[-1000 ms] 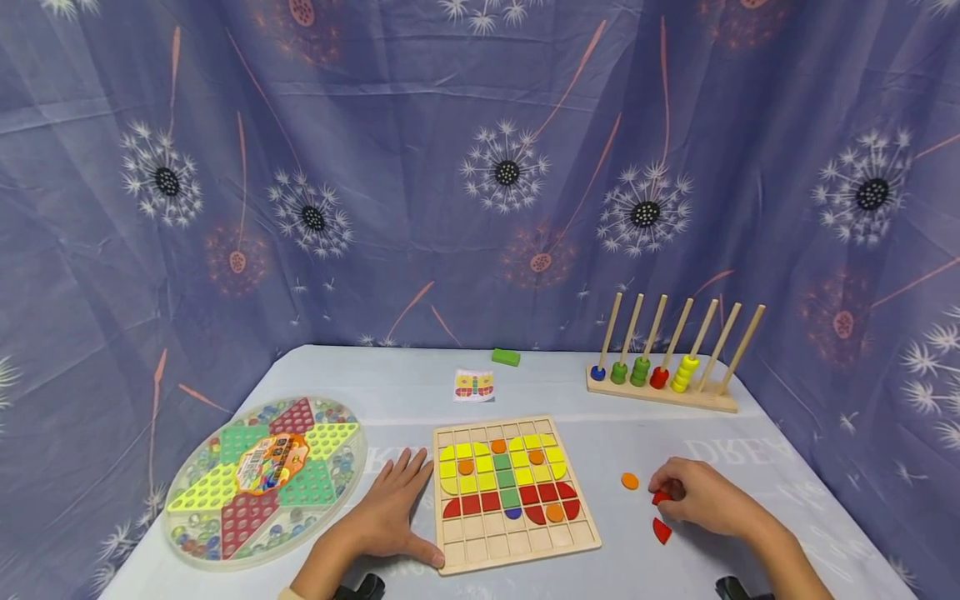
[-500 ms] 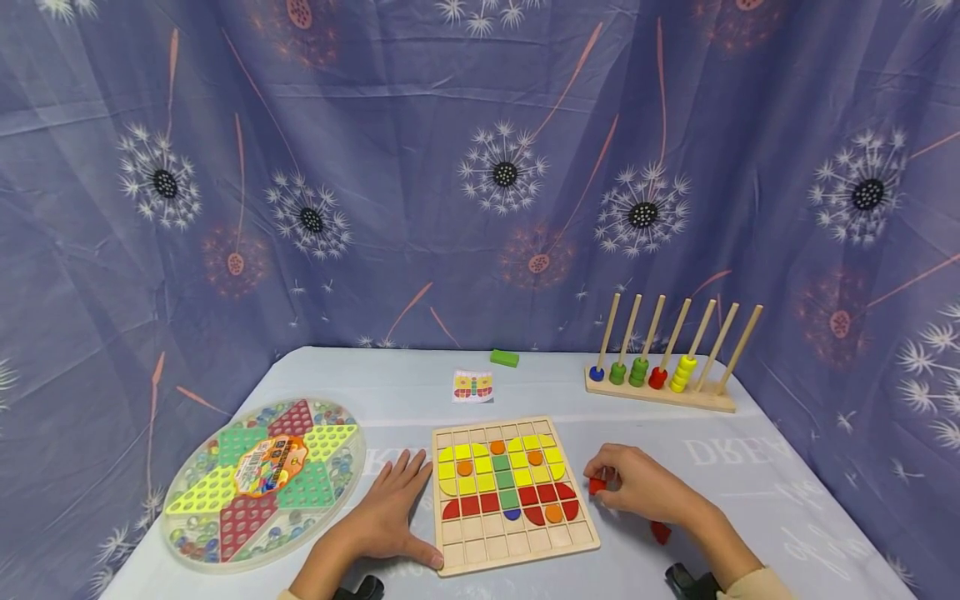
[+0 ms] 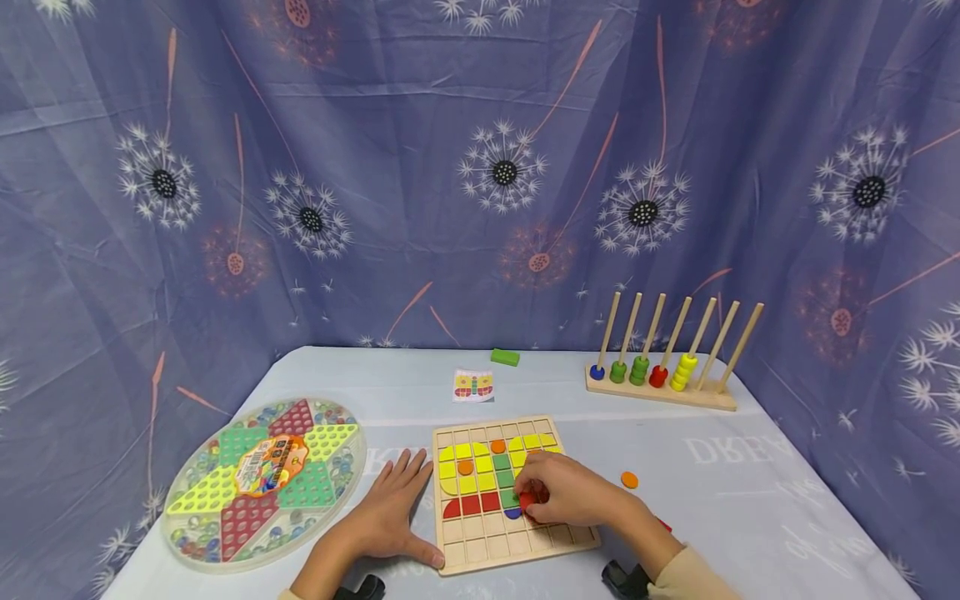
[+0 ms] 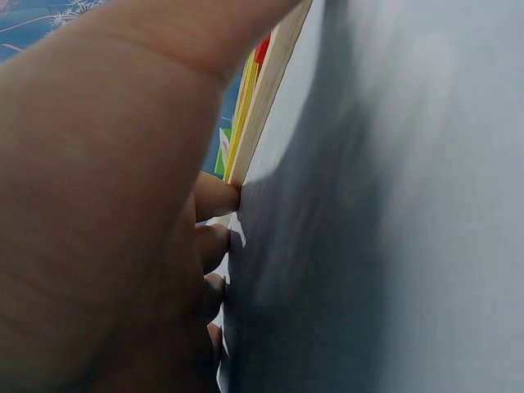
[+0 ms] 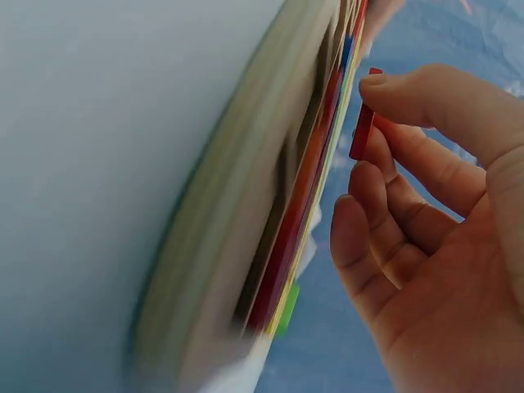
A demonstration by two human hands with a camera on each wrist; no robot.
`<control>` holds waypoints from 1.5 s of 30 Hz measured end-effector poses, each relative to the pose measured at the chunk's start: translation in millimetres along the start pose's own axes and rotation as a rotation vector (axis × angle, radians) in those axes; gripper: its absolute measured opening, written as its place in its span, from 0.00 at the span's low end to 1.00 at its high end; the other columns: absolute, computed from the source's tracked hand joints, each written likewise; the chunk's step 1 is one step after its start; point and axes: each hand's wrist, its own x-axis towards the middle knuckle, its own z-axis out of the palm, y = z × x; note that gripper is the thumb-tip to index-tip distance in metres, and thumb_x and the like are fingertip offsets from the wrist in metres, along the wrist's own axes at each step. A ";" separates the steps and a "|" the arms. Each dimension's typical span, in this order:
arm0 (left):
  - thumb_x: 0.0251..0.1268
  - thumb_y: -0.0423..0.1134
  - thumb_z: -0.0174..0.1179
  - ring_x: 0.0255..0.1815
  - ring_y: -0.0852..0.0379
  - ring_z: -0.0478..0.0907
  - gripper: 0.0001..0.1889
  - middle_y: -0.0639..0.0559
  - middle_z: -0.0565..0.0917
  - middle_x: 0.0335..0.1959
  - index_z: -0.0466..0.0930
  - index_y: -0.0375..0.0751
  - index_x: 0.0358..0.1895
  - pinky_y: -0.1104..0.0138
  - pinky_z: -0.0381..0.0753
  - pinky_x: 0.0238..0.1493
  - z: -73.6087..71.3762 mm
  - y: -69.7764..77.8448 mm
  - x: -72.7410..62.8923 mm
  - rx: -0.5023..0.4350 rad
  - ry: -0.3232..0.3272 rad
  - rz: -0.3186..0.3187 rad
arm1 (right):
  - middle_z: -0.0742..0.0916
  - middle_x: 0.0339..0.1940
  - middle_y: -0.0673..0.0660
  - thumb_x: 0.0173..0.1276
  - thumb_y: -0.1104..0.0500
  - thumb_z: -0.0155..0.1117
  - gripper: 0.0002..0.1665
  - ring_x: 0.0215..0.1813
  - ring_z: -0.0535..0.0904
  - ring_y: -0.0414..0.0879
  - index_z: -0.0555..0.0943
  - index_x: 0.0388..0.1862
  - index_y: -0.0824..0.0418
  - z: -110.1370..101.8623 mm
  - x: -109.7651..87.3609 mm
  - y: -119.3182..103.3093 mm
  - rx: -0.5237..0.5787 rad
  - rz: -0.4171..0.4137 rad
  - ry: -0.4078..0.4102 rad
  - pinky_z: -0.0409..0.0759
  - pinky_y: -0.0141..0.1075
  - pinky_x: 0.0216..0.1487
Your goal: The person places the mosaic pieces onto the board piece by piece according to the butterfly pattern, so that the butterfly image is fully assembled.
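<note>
My right hand [image 3: 573, 493] is over the wooden grid board [image 3: 498, 548]. Between its thumb and fingertips it pinches a small flat red piece [image 5: 365, 123], seen edge-on in the right wrist view. Yellow, green, red, orange and blue tiles sit in the board's cells; the hand hides several at the right. My left hand [image 3: 392, 518] lies flat on the table along the board's left side, fingers spread, thumb tip at the near left corner. In the left wrist view, fingertips are right at the board's edge [image 4: 270, 98].
An orange disc [image 3: 629, 480] lies right of the board, and a red piece [image 3: 664, 524] shows partly behind the right forearm. Behind the board are a butterfly picture card [image 3: 473, 387] and a green block [image 3: 505, 357]. A marble board [image 3: 300, 479] stands left, a peg counting stand [image 3: 660, 396] back right.
My right hand has picked up a red piece from the table on the right and carried it left over the board. The left hand has stayed in place.
</note>
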 end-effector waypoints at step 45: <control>0.23 0.81 0.65 0.76 0.40 0.38 0.72 0.42 0.49 0.77 0.53 0.39 0.76 0.43 0.38 0.71 -1.3 0.2 -3.0 -0.014 0.007 0.024 | 0.79 0.28 0.39 0.63 0.56 0.70 0.04 0.30 0.74 0.37 0.83 0.36 0.47 -27.0 -34.3 21.7 0.077 0.108 0.002 0.75 0.32 0.32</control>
